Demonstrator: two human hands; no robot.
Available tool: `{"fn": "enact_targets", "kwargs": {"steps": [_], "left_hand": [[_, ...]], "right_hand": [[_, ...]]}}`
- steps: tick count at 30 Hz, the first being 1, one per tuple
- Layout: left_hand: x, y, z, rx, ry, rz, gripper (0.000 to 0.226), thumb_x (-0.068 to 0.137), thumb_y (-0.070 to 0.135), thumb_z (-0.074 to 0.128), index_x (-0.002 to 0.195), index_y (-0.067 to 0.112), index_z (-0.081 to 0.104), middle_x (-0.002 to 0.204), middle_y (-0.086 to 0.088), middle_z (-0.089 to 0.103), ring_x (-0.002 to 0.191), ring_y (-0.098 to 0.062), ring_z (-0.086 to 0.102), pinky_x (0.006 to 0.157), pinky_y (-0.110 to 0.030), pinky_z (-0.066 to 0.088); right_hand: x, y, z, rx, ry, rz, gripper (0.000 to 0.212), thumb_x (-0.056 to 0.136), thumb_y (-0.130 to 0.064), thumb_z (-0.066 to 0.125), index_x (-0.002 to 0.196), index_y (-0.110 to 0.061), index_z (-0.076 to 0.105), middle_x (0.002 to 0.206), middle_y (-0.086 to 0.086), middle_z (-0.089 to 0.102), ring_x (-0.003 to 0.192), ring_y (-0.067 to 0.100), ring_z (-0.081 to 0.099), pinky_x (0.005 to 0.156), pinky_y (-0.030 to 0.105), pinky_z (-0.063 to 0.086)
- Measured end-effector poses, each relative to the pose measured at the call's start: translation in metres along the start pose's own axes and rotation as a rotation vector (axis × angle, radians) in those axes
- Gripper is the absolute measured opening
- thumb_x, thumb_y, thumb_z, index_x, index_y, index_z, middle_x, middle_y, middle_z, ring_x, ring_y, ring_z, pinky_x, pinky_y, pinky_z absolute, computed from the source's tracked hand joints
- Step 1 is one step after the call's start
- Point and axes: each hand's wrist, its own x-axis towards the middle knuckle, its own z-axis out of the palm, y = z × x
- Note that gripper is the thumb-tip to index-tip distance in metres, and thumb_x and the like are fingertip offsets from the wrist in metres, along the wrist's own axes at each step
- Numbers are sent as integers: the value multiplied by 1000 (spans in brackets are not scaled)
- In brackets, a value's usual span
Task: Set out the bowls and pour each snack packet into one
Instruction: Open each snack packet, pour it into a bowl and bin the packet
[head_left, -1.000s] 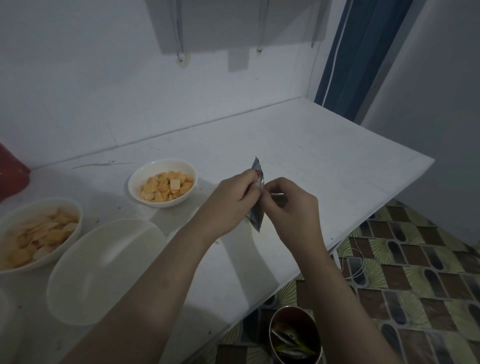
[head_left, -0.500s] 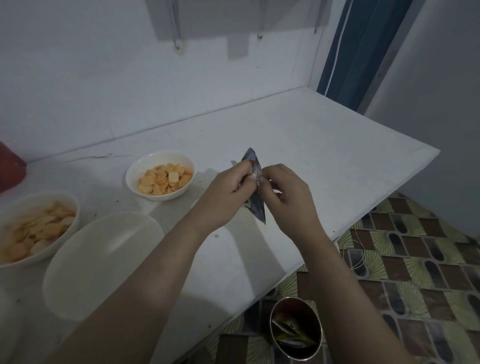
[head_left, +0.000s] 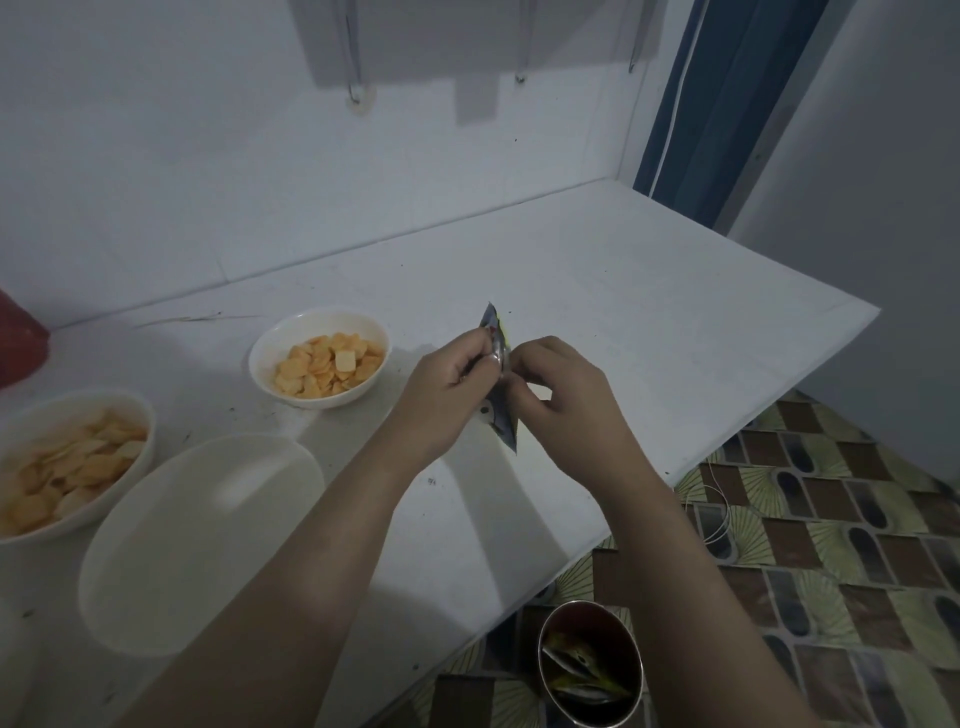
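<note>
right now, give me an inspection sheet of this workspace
surface: white table, a few dark specks
job's things: snack packet held edge-on above the table; two bowls hold orange snacks, the far bowl and the left bowl; the near bowl is empty
clutter: red object at the left edge, partly out of view
grips: left hand and right hand both pinch the packet
cables: thin white cord on the floor
surroundings: metal bin holding wrappers; patterned floor; blue curtain

Both hands pinching snack packet above table, two filled bowls, empty bowl
</note>
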Motion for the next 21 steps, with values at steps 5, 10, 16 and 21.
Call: {"fn": "enact_targets", "kwargs": {"steps": [5, 10, 16, 21], "left_hand": [[2, -4, 1, 19, 11, 12, 24, 89, 23, 45, 80, 1, 45, 76, -30, 49, 70, -43, 51, 65, -55, 42], [2, -2, 3, 30, 92, 32, 21, 89, 16, 47, 75, 0, 44, 71, -24, 45, 64, -25, 42, 60, -38, 35], [4, -1, 0, 121, 59, 55, 30, 102, 24, 44, 73, 15, 43, 65, -9, 46, 63, -23, 44, 61, -46, 42], [3, 4, -1, 210, -46, 119, 31, 102, 17, 41, 72, 15, 36, 62, 4, 38, 57, -8, 33, 54, -26, 28]], "right_hand": [[1, -3, 4, 31, 107, -16, 20, 89, -4, 53, 69, -10, 53, 75, -3, 55, 72, 7, 51, 60, 12, 36], [4, -3, 11, 19, 167, -22, 19, 88, -11, 50, 72, -3, 56, 75, 3, 57, 73, 14, 52, 64, 27, 45], [6, 5, 5, 26, 72, -19, 17, 93, -9, 52, 77, -4, 57, 81, 2, 56, 78, 9, 53, 67, 23, 45], [9, 8, 5, 49, 25, 45, 21, 97, -31, 43, 84, -17, 52, 85, -6, 57, 85, 13, 62, 72, 41, 56]]}}
